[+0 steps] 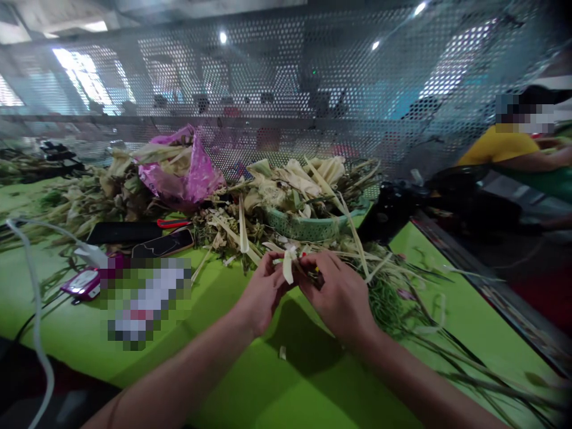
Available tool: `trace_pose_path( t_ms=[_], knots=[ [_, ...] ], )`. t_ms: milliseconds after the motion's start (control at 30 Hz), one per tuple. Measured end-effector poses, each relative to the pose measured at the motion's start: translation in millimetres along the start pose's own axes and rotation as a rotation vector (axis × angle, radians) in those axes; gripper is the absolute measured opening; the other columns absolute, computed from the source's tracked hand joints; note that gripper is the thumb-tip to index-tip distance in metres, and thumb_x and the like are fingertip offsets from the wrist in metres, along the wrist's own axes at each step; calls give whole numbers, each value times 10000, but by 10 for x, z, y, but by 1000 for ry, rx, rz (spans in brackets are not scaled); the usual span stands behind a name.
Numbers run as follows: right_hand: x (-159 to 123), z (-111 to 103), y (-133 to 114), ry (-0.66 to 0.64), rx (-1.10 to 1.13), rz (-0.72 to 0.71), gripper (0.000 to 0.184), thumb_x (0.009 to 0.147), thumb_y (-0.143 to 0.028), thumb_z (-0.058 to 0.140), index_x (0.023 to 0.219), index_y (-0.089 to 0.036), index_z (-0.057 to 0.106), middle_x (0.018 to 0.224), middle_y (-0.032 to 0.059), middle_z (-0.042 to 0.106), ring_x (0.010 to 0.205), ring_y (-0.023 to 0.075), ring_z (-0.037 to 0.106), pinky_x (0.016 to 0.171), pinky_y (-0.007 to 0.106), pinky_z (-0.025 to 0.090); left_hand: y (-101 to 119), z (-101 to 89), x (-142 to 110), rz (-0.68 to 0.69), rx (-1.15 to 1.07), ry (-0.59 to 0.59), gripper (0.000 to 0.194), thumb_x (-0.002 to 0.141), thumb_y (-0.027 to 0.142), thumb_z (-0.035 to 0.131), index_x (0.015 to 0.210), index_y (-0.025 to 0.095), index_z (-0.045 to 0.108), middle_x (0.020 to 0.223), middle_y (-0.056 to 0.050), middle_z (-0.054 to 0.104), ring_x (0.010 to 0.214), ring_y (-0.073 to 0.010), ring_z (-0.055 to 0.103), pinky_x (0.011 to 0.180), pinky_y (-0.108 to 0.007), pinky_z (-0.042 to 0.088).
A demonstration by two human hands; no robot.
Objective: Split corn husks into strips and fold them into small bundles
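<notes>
My left hand (264, 292) is closed in a pinch on a pale flower-like piece (288, 266) with one long, drooping, petal-like strip. Close beside it, my right hand (342, 295) is closed too, its thumb and fingertips meeting near the base of that piece. Small red and yellow spots show at the right fingers, but what they grip is hidden. Both hands hover over the near middle of the green table (214, 369). On the tabletop below them lies a small pale scrap (282, 353).
Behind my hands, a green basket (304, 227) overflows with dry husks; a pink plastic bag (179, 179) stands left. A phone (163, 243), red-handled tool (173, 223) and purple device (87, 282) lie left. Green string (388, 307) and long stems lie right. A person in yellow (504, 146) sits far right.
</notes>
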State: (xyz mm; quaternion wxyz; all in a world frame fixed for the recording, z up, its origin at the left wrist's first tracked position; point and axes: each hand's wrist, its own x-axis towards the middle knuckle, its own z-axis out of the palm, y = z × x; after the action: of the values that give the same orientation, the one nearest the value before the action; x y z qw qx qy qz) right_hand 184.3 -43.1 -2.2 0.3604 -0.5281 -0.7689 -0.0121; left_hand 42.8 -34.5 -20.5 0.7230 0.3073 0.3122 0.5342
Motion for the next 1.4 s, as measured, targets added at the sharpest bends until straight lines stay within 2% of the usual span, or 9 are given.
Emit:
trace_pose_path(
  t_ms=[133,233,333,433,633,933,1067,1233,1400],
  knots=[
    [-2,14,8,9,-47,-59,116,863,-267,555,912,-192,629,855,51,668,731,182,597,669,289,391,26,53,-53,97,144,-12,366,721,263,729,1019,202,526,1026,-49,642,968,-160,595,926,-320,442],
    [-1,12,-44,2,16,-37,123,871,-241,535,911,-200,644,877,54,681,779,196,614,707,302,407,39,87,-90,163,211,33,335,758,342,692,1010,198,525,1038,-54,640,1002,-163,584,957,-321,416],
    [8,16,-106,-23,203,60,141,876,-247,524,928,-209,650,900,53,685,816,206,620,729,316,432,20,87,-96,183,179,62,307,813,435,611,1003,206,539,1045,-53,647,1022,-160,588,1000,-323,389],
    [29,18,-142,-55,480,224,130,863,-290,547,894,-209,644,833,36,667,721,181,595,643,293,438,-9,76,-71,145,52,60,328,803,453,620,1018,214,555,1041,-48,662,1025,-165,605,1013,-333,393],
    [96,-15,-135,-285,1052,551,209,791,-370,631,717,-181,581,661,-18,526,471,72,338,426,217,259,8,74,-51,135,4,45,349,806,436,624,1066,205,596,1092,-65,667,1064,-174,598,1034,-337,388],
    [125,-50,-48,-447,1213,676,169,685,-332,634,705,-190,544,687,26,564,552,124,465,455,237,307,129,101,-124,186,203,-41,337,849,467,548,1061,217,628,1128,-88,666,1102,-213,592,1030,-379,394],
    [119,-55,15,-406,966,566,179,745,-358,626,740,-188,570,659,9,566,498,109,427,443,236,295,120,81,-101,188,222,-69,367,863,454,533,1128,224,641,1207,-86,642,1184,-214,548,1089,-381,334],
    [87,-122,14,-36,301,129,139,812,-319,622,891,-204,617,851,46,624,654,151,526,596,272,409,55,39,-68,161,271,-31,424,849,447,560,1234,275,605,1358,-41,545,1297,-219,450,1142,-391,261],
    [56,-153,-44,18,101,-38,114,864,-299,561,862,-201,619,871,64,640,740,176,576,657,285,432,37,103,-142,135,360,-15,463,864,427,538,1299,270,549,1429,-31,465,1360,-220,366,1163,-389,207]
  ],
)
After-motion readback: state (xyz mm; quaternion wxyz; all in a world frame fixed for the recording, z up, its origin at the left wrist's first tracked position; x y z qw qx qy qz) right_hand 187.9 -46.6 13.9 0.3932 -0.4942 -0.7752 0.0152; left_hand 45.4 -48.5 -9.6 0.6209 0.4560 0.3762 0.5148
